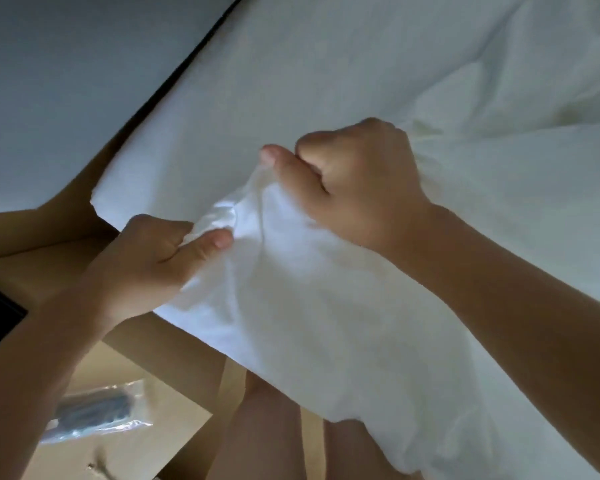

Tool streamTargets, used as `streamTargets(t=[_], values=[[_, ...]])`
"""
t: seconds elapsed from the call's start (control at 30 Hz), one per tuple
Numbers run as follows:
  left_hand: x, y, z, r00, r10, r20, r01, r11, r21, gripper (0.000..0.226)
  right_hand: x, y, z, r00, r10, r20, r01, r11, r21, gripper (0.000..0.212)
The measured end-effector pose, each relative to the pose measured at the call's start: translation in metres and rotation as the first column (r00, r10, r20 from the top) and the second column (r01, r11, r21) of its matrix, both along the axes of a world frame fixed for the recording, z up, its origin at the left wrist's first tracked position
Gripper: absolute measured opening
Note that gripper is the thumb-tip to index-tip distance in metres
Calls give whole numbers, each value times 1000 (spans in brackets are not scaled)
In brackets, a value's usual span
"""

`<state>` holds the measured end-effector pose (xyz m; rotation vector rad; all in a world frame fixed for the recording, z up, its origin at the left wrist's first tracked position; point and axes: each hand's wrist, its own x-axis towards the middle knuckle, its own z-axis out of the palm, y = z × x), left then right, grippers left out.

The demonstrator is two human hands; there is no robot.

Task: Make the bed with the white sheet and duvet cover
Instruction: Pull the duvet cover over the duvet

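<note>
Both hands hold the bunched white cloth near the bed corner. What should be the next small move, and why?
Probably draw the bunched white cloth toward the white bed corner and spread it flat. The left hand and right hand both grip it close together, so it is crumpled between them, and the corner lies just beyond the left hand.

2 bare forearms (499,289), left hand (142,258) and right hand (357,185) with short trimmed nails
</note>
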<state>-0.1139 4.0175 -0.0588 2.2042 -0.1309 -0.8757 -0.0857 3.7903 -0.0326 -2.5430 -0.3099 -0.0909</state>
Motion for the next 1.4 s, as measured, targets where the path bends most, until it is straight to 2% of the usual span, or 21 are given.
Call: streamTargets(t=[0.03,0.07,0.13,0.23,0.37,0.47,0.5,0.57,0.63,0.67,0.7,0.77,0.8,0.83,0.9,0.97,1.07,1.17,1.23,1.33,1.4], values=[[4,5,-4,999,32,9,-32,997,71,73,9,10,-11,1000,-1,-15,1,1000,-27,51],[7,6,-13,999,35,21,-38,987,157,72,17,17,-23,995,8,-103,-17,996,-90,51],[8,-7,-38,998,-44,47,26,946,323,67,20,14,-55,970,9,-243,-67,970,-232,48],[4,-36,-77,981,-170,99,114,901,418,56,15,-7,-89,975,36,-217,-107,940,-324,52],[4,-59,-99,978,-190,88,113,833,542,53,12,-23,-108,969,31,-243,-134,899,-416,45],[-2,-83,-88,953,-247,173,63,724,687,45,-21,-37,-93,997,-12,-73,-15,932,-362,39],[-9,-95,-79,946,-237,221,24,730,683,42,-43,-45,-87,1000,-21,-16,15,951,-308,41],[-32,-123,-60,924,-214,318,-1,829,560,51,-104,-68,-80,997,-8,-71,-12,958,-286,45],[-72,-157,-43,888,-288,359,145,915,375,62,-180,-100,-75,966,-61,-250,-28,941,-338,50],[-97,-173,-37,862,-382,333,280,906,316,65,-219,-117,-71,931,-127,-343,-13,926,-377,52],[-124,-189,-31,817,-515,257,445,849,286,67,-258,-132,-66,884,-218,-413,24,904,-426,53],[-176,-214,-29,636,-771,26,734,615,289,73,-327,-155,-55,782,-423,-458,142,836,-530,54],[-200,-224,-31,553,-831,-61,805,514,296,76,-354,-163,-49,726,-514,-457,202,795,-573,54],[-219,-234,-33,515,-851,-107,831,464,307,80,-377,-169,-44,672,-590,-449,257,753,-605,55],[-246,-257,-33,554,-825,-110,803,494,335,84,-410,-177,-36,596,-695,-402,367,681,-634,56],[-269,-285,-26,625,-779,-39,741,577,344,84,-431,-186,-31,531,-779,-333,506,607,-612,57],[-314,-330,-13,660,-748,69,689,639,343,83,-465,-204,-28,380,-890,-250,709,454,-539,61],[-350,-376,-17,806,-586,-76,576,749,329,68,-506,-222,-36,225,-945,-238,838,312,-447,65],[-362,-395,-27,828,-551,-106,548,752,367,47,-523,-232,-42,161,-938,-308,885,275,-375,64],[-367,-403,-30,787,-615,-44,558,681,473,35,-523,-243,-42,182,-910,-372,899,308,-312,34],[-369,-402,-25,811,-584,-1,514,713,476,30,-517,-253,-38,240,-882,-406,897,362,-254,22]])
